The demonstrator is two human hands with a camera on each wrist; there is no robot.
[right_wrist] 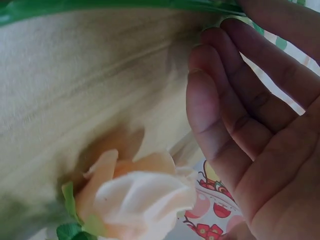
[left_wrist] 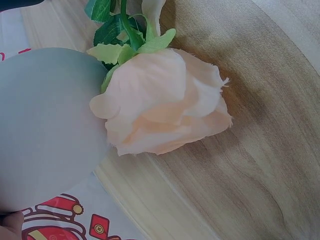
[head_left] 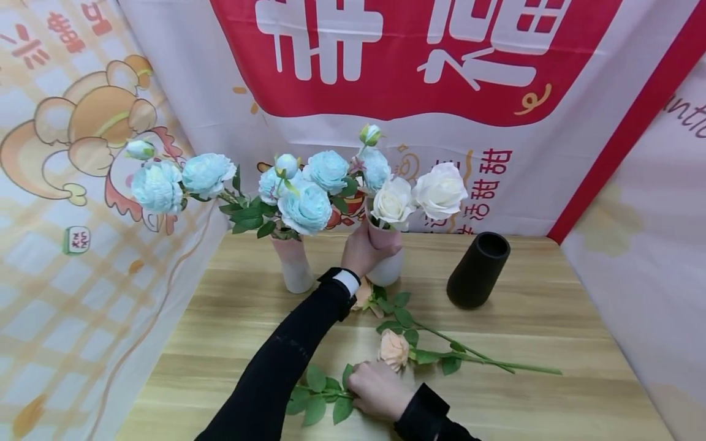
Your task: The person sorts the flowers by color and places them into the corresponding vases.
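Clamped in the left hand (head_left: 368,248), with fingers curled around the pink upper part: a tapered vase in pink fading to white (head_left: 387,273); roughly upright near the back of the pale wood-grain table (head_left: 215,367), probably gripped there to counter the sideways pull of two full, cloth-like white roses (head_left: 441,191); impossible to tell whether resting on the wood or slightly raised.

Pinched between thumb and fingertips of the right hand (head_left: 380,389), at the near side of the table: a slender green stem with broad leaves (head_left: 315,407); held low, perhaps for control without crushing the foliage; remaining fingers side by side, loosely bent.

Just beyond the right hand, lying with stem stretched rightward: a pale peach rose with layered petals (head_left: 394,350); farther back, just beside the foot of the gripped vase and partly behind the left wrist, a second peach rose (head_left: 363,295); both laid flat, presumably for easy reach.

Off to the right, upright: a matte black tapered vase (head_left: 478,269); left of the left hand, another pink-and-white vase (head_left: 298,269), filled with ruffled light-blue flowers (head_left: 305,207), likely splayed by long stems.
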